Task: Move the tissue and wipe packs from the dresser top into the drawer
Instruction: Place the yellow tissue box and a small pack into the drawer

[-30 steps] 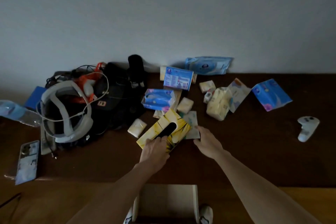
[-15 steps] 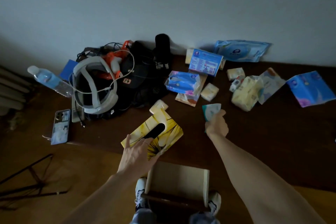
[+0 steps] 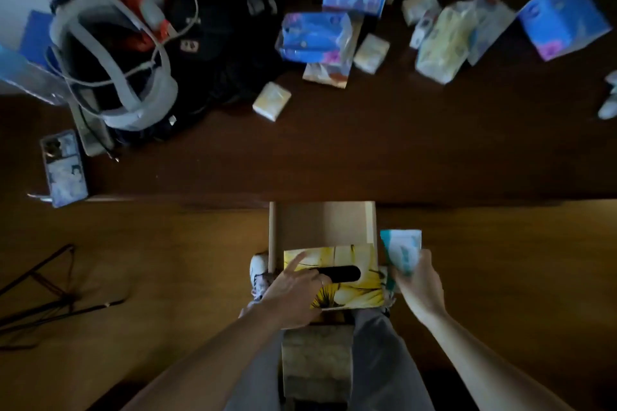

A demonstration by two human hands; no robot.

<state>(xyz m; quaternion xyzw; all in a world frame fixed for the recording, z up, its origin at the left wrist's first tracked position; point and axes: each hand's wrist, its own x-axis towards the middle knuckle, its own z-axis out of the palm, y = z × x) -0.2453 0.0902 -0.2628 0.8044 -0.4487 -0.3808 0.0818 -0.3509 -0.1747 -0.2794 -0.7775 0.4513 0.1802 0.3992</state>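
A pale wooden drawer (image 3: 370,223) stands pulled out below the dark dresser top (image 3: 334,157). The yellow flowered tissue box (image 3: 354,290) sits across the drawer's near end, and my left hand (image 3: 293,294) grips its left side with fingers by the black slot. My right hand (image 3: 417,284) holds a small teal-and-white tissue pack (image 3: 402,248) just outside the drawer's right wall. Several blue, yellow and cream tissue and wipe packs (image 3: 315,37) lie at the back of the dresser top.
A black bag (image 3: 213,43) with a white headset (image 3: 133,110) and cables fills the dresser's back left. A phone (image 3: 63,167) lies at the left edge, a white controller (image 3: 609,97) at the right edge. Dark thin rods (image 3: 50,297) lie on the wooden floor.
Both hands came back from the dresser top to the drawer. The left carried the yellow tissue box down into it; the right picked up the teal pack and brought it beside the drawer.
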